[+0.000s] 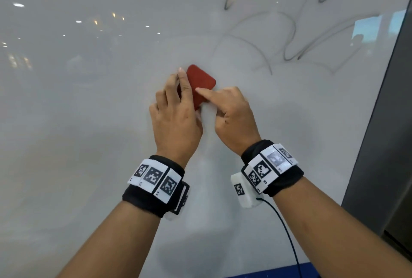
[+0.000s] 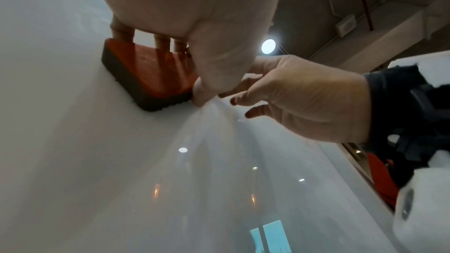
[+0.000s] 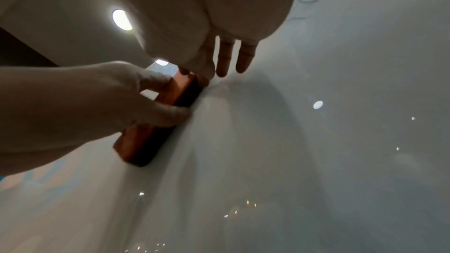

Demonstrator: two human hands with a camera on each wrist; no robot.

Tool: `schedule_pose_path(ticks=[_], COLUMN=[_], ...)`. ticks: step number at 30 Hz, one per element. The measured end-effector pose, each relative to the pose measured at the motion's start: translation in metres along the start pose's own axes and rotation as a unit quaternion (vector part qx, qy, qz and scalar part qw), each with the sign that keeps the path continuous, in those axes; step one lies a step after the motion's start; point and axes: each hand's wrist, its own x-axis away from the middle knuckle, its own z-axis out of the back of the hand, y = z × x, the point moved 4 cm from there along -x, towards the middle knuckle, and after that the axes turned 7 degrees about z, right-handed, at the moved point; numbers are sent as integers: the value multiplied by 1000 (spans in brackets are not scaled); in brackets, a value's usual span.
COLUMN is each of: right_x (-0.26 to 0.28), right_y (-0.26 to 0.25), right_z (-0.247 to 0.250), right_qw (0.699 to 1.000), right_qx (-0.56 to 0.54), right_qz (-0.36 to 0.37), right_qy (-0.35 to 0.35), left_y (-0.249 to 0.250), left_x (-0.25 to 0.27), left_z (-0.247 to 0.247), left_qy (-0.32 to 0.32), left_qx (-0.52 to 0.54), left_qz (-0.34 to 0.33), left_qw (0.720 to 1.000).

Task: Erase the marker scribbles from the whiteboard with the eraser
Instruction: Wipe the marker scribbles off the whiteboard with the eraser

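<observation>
A red eraser (image 1: 201, 81) with a dark felt underside lies flat against the whiteboard (image 1: 89, 121), tilted with one corner pointing up. My left hand (image 1: 178, 108) grips it, fingers laid over its red back (image 2: 151, 72) and thumb at its lower edge. My right hand (image 1: 229, 113) pinches the eraser's right side, index finger on the back and thumb at the felt edge (image 3: 194, 84); its other fingers hang free. Grey marker scribbles (image 1: 289, 39) loop across the board above and to the right of the eraser.
A dark frame (image 1: 390, 144) bounds the board on the right, and a blue strip (image 1: 278, 271) runs along the bottom. A black cable (image 1: 287, 233) hangs from my right wrist band. Ceiling lights reflect on the glossy board at the left.
</observation>
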Motion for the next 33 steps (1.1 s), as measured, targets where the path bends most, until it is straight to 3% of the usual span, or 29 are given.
schedule_pose_path(ticks=[3, 7, 8, 11, 12, 13, 16, 17, 19, 22, 23, 24, 27, 28, 29, 33], right_x=[-17, -31, -31, -30, -32, -34, -43, -46, -50, -57, -61, -67, -87, -94, -101, -120], right_y=[6, 15, 16, 17, 17, 18, 18, 17, 16, 19, 21, 22, 22, 21, 20, 19], right_z=[15, 14, 10, 6, 7, 8, 12, 12, 12, 16, 20, 23, 34, 35, 36, 37], right_qw=[996, 980, 977, 968, 967, 966, 962, 961, 960, 956, 954, 953, 949, 948, 947, 938], right_qx=[80, 197, 213, 243, 247, 250, 256, 258, 261, 272, 276, 278, 286, 289, 290, 304], right_qz=[-3, -16, -12, -2, -1, -1, -1, -1, 1, 9, 8, 7, 16, 23, 32, 83], right_qy=[38, -11, -26, -59, -65, -71, -90, -95, -103, -112, -116, -119, -129, -134, -137, -147], left_y=[-20, -35, -32, -29, -33, -40, -54, -51, -36, -26, -31, -38, -60, -58, -50, -32], left_x=[-10, -23, -22, -16, -20, -27, -50, -53, -50, -39, -45, -54, -84, -86, -84, -68], left_z=[6, 13, 13, 5, 7, 12, 30, 33, 30, 19, 23, 30, 52, 53, 53, 35], left_qy=[42, 63, 69, 80, 89, 101, 119, 115, 117, 112, 118, 128, 139, 137, 141, 128], left_qx=[-9, -1, -4, -56, -68, -67, -15, -9, -20, -86, -99, -95, -28, -21, -25, -100], left_qz=[41, 117, 93, -63, -83, -64, 109, 131, 62, -136, -149, -121, 69, 86, 57, -204], left_qw=[998, 991, 993, 993, 990, 991, 987, 985, 991, 981, 977, 980, 987, 987, 988, 966])
